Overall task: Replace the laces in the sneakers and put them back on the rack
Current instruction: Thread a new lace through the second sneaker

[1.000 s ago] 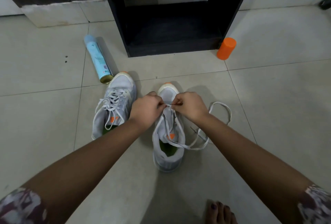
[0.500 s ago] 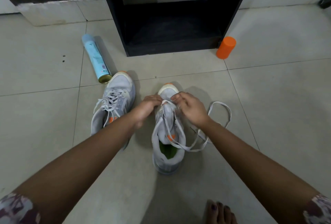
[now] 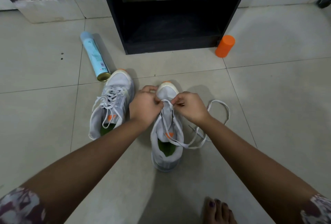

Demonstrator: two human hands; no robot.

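We have the open sneaker [image 3: 167, 152] on the floor [image 3: 277, 116] at the middle of our view, toe to 12 o'clock and heel to 6. Our hands meet over its toe end. The left hand [image 3: 145, 106] comes in from 9 o'clock with its fingers curled, pinching the lace [image 3: 217, 101] at the lowest eyelets. The right hand [image 3: 189, 106] comes in from 3 o'clock and pinches the same lace between thumb and fingertips. A small arch of lace spans the narrow gap between them. From there the strands run back along the tongue, cross the collar's right edge and trail onto the floor at 3 to 4 o'clock. There a flat loop lies just beside our right wrist.

The laced sneaker [image 3: 114, 101] sits at 9 to 10 o'clock, apart from the open one; our left forearm crosses the band of tile between them. A spray can [image 3: 95, 57] lies on its side at 11 o'clock, its metal base just beside that sneaker's toe; we cannot tell whether they touch.

The black rack [image 3: 170, 48] stands at 12 o'clock, its lower shelf facing us, with a strip of tile between its front edge and both toes. An orange cylinder [image 3: 225, 46] stands upright by the rack's right front corner, at 1 o'clock. Wide tile spreads at 3 o'clock past the loop and at 9 past the laced sneaker. Our bare foot [image 3: 217, 211] shows at 5 o'clock, at the frame's lower edge.
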